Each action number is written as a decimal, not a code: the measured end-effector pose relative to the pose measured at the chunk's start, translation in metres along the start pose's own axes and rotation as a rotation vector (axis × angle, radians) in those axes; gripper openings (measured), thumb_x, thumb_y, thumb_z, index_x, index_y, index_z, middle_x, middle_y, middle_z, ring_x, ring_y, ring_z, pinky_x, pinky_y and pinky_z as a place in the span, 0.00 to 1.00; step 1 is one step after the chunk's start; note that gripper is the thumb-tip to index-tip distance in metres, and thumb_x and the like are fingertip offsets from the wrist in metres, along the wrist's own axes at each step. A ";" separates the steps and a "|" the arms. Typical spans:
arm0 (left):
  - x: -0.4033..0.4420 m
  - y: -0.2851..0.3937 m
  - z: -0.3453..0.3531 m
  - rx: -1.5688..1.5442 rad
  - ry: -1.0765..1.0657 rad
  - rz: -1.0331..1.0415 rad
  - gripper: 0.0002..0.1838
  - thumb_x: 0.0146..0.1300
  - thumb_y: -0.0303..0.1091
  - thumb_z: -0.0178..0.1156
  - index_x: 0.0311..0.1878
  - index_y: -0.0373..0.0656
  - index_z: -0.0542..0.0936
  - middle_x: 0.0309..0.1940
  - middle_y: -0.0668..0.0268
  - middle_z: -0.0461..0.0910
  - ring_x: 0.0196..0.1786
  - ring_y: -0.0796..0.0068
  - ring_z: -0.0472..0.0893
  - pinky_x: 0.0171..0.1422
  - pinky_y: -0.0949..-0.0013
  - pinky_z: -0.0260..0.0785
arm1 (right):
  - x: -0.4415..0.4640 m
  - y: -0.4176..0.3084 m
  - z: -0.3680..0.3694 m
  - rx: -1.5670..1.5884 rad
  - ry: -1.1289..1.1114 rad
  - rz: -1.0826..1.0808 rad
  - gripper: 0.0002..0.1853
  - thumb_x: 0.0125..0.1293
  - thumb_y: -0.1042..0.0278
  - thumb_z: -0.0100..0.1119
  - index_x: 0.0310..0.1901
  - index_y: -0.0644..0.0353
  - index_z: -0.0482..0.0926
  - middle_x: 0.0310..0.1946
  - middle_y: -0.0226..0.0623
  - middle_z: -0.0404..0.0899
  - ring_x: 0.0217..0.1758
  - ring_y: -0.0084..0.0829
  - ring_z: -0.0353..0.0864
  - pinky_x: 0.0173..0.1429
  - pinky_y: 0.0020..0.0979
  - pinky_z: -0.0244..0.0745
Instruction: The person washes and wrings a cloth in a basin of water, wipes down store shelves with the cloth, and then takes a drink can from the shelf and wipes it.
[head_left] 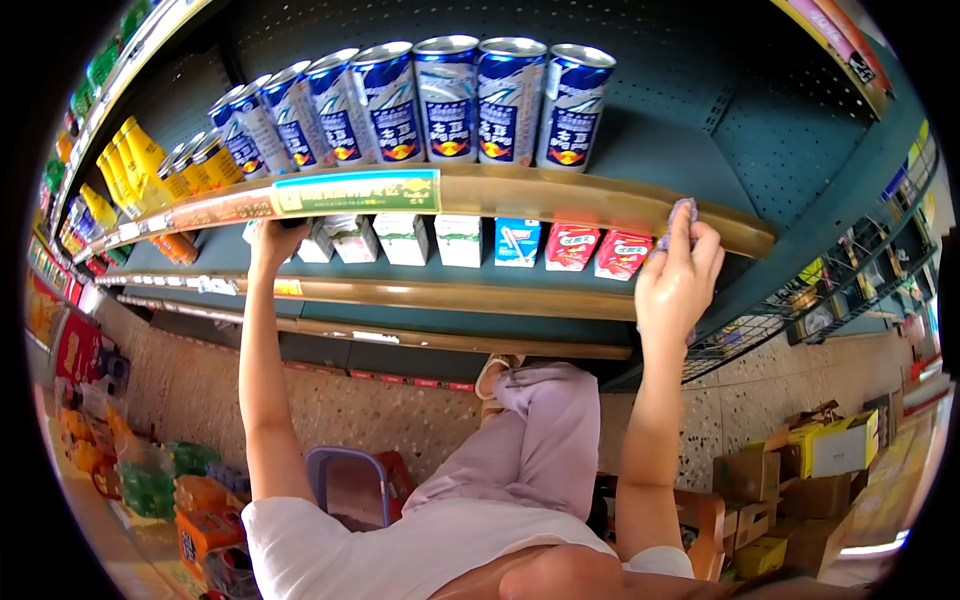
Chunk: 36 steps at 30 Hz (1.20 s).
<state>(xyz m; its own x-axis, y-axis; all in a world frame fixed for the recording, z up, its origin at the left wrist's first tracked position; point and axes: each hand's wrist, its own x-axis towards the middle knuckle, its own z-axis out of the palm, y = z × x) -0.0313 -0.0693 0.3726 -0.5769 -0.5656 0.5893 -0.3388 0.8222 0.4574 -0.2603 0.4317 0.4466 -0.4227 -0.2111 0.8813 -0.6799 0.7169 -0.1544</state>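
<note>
- Right hand (682, 280), fingers bent over the cloth (684, 210), holds it against the shelf rail (560, 196), probably for firm contact.
- Left hand (272, 242) is below the rail's label (355, 193), perhaps for support; how closed, I cannot tell.

My left arm (266, 390) reaches forward almost straight, ending in a shadowed left hand (276, 238) whose fingers are mostly hidden from me. My right arm (652, 430) stretches forward too, the right hand (682, 278) showing its back, index finger (681, 232) extended, the others bent.
</note>
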 end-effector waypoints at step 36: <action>-0.165 0.162 0.170 0.008 0.115 0.127 0.18 0.67 0.37 0.57 0.58 0.45 0.76 0.59 0.61 0.73 0.71 0.53 0.64 0.78 0.41 0.41 | -0.001 -0.036 0.017 0.065 0.024 -0.132 0.28 0.53 0.78 0.57 0.60 0.56 0.79 0.44 0.37 0.74 0.43 0.41 0.72 0.46 0.40 0.69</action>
<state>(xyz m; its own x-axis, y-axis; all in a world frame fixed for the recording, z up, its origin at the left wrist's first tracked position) -0.1180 0.1684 0.2362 -0.5272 -0.4603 0.7143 -0.2749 0.8878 0.3691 -0.2451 0.3949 0.4436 -0.3134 -0.2839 0.9062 -0.7664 0.6391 -0.0648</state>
